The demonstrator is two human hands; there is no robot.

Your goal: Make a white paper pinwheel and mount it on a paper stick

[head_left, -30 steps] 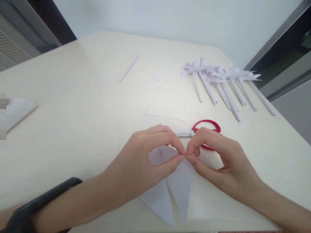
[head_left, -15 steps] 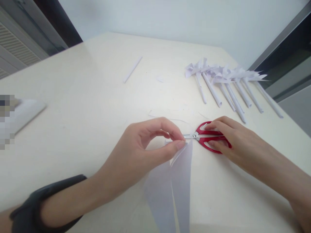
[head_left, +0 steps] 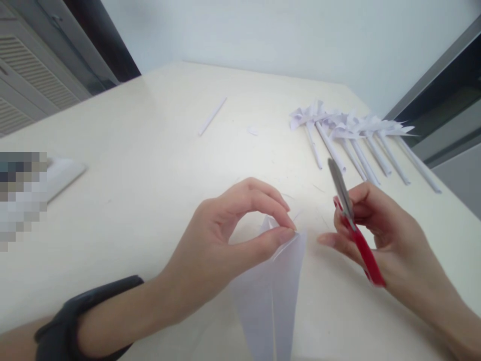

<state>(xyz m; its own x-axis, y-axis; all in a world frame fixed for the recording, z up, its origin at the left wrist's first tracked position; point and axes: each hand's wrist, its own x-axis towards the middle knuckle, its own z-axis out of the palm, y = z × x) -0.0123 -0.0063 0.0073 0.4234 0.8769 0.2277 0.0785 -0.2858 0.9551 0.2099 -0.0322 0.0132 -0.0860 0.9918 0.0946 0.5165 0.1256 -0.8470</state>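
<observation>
The left hand (head_left: 210, 240) pinches the slit paper (head_left: 287, 286) near the middle of the tabletop (head_left: 150, 150); the right hand's (head_left: 400, 240) grip holds the red-handled scissors (head_left: 352, 224). The step looks like readying a cut, calling for the blades (head_left: 339, 185) to swing left toward the pinched edge.

Two hands, one left hand (head_left: 221, 235) and one right hand (head_left: 391, 235), at one table (head_left: 150, 175) with one pair of scissors (head_left: 364, 253), one slit sheet (head_left: 288, 286) and one black band (head_left: 56, 326). Far right lie seven sticks (head_left: 330, 145) (their overlapping heads (head_left: 345, 125) defy counting); one lone stick (head_left: 212, 117) lies left of them. One white item (head_left: 67, 171), partly blurred, sits left; scraps (head_left: 252, 131) are too fine to number.
</observation>
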